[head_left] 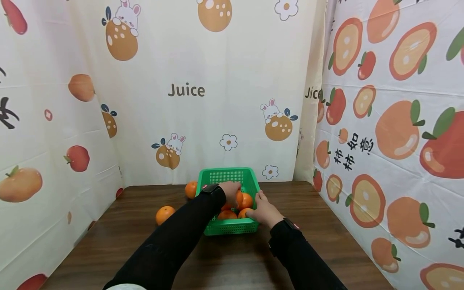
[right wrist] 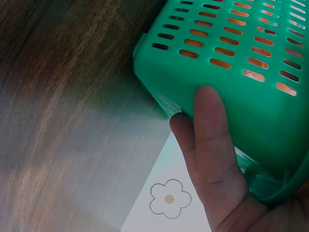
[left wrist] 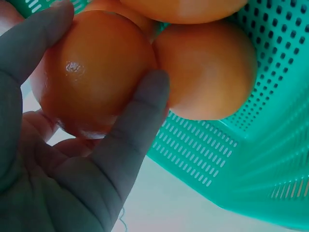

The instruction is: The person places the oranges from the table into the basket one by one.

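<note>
Left hand (head_left: 230, 191) reaches into the green basket (head_left: 230, 228) at the back middle of the wooden table (head_left: 224, 262); in the left wrist view its fingers (left wrist: 137, 121) and thumb curl around one orange (left wrist: 94, 72), which touches a neighbouring orange (left wrist: 207, 72) against the perforated wall. Right hand (head_left: 263, 210) rests on the basket's right rim, thumb (right wrist: 212, 145) pressed flat against the outer wall, the other fingers over the edge; whether they are spread cannot be told. Two loose oranges lie on the table left of the basket, one (head_left: 164, 214) nearer, one (head_left: 191, 189) just beside its far corner.
</note>
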Demonstrator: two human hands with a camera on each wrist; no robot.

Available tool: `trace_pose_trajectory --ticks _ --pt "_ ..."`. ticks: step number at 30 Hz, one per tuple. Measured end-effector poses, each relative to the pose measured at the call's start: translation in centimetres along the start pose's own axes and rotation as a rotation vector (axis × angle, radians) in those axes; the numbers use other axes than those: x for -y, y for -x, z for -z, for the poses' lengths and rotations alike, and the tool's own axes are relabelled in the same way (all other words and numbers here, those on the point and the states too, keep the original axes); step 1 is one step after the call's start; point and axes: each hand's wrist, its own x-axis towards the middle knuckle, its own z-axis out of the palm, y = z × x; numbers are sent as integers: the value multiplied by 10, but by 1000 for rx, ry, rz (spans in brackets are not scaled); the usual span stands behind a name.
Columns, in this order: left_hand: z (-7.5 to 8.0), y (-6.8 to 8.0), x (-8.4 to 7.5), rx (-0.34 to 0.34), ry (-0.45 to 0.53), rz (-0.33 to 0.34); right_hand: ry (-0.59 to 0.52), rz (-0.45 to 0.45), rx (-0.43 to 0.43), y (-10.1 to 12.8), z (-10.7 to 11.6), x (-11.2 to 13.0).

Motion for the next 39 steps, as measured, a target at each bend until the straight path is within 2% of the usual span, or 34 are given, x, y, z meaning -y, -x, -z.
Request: trace_pose_trajectory --ticks 7,12,18,24,28,33,37,39 --pt "-2 2 -6 30 -3 33 5 3 1 -1 0 -2" --pt "-7 6 0 30 -62 66 7 -2 9 -3 -1 -3" --pt "-1 15 -5 27 -113 103 28 3 3 -3 -1 -4" --pt "-7 9 1 25 -159 107 41 12 1 -1 0 -1" --pt "-7 14 4 43 -90 84 33 -1 8 -1 1 0" --pt "-8 18 3 78 22 96 37 -13 16 -3 2 0" --pt "-13 13 5 87 -31 116 36 -8 16 -4 1 0" --pt "-15 10 6 87 -109 109 34 -6 17 -4 0 0"
